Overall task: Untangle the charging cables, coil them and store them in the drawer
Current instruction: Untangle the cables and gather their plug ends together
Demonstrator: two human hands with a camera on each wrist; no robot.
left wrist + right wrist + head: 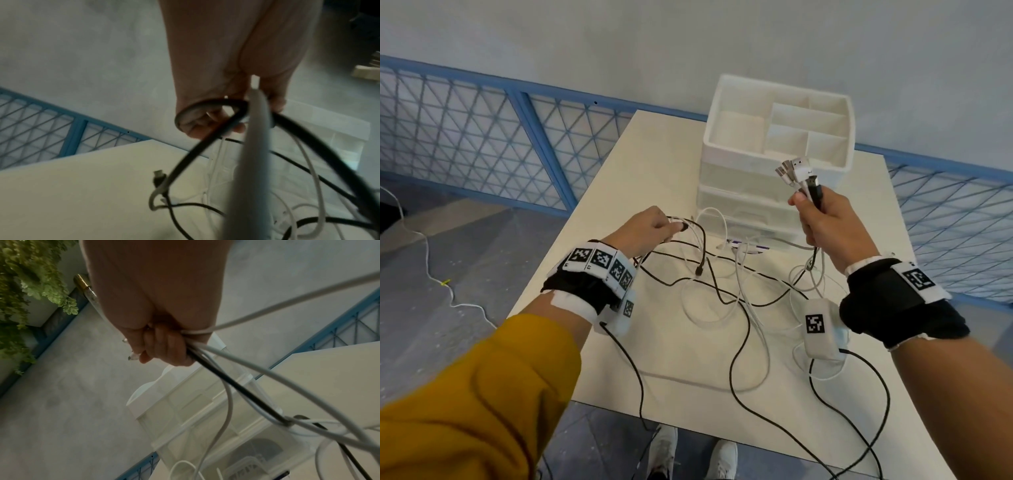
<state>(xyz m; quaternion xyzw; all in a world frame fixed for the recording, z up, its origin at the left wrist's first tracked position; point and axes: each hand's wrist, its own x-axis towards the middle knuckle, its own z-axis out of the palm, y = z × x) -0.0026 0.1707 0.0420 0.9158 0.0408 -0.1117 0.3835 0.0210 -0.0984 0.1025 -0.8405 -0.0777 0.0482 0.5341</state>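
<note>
A tangle of black and white charging cables (726, 301) lies loose on the cream table (661, 164). My right hand (822, 219) is raised in front of the drawer unit and grips a bundle of several cables, with their USB plugs (796, 171) sticking up out of the fist; the strands (226, 363) hang down from it. My left hand (654, 228) is low over the table and pinches black and white cable loops (242, 113). A black plug end (159, 177) dangles below it. The white drawer unit (777, 164) stands at the table's far side.
The drawer unit's open top tray (726, 92) has empty compartments. A blue mesh fence (482, 137) runs behind the table. My shoes (691, 452) show under the near table edge (688, 425). A white cord (428, 267) trails on the floor at left.
</note>
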